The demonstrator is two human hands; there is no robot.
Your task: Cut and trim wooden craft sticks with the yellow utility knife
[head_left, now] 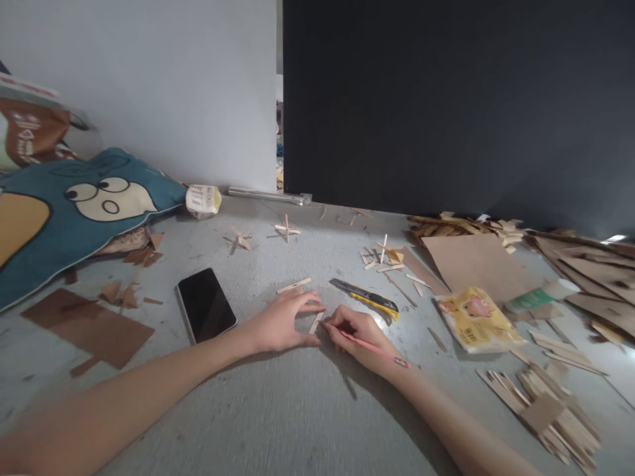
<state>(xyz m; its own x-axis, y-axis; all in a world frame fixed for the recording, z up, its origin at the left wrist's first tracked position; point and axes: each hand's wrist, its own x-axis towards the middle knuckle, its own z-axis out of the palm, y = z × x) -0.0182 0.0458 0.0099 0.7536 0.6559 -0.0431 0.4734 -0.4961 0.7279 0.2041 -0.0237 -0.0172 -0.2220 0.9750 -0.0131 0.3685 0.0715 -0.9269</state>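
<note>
My left hand (pixel 282 322) lies on the grey floor with its fingers stretched out, pressing on a short wooden stick (pixel 315 322). My right hand (pixel 360 337) is closed round a pink pencil (pixel 377 348), its tip at the same stick. A yellow and black utility knife (pixel 367 297) lies just beyond my right hand. Another loose stick (pixel 294 285) rests just past my left fingers.
A black phone (pixel 206 304) lies left of my hand. A blue cartoon cushion (pixel 64 211) sits at far left, with brown card scraps (pixel 89 327) near it. Card sheets (pixel 476 261), a yellow packet (pixel 479 320) and stacked sticks (pixel 546 410) fill the right. Small stick crosses (pixel 286 229) lie further back.
</note>
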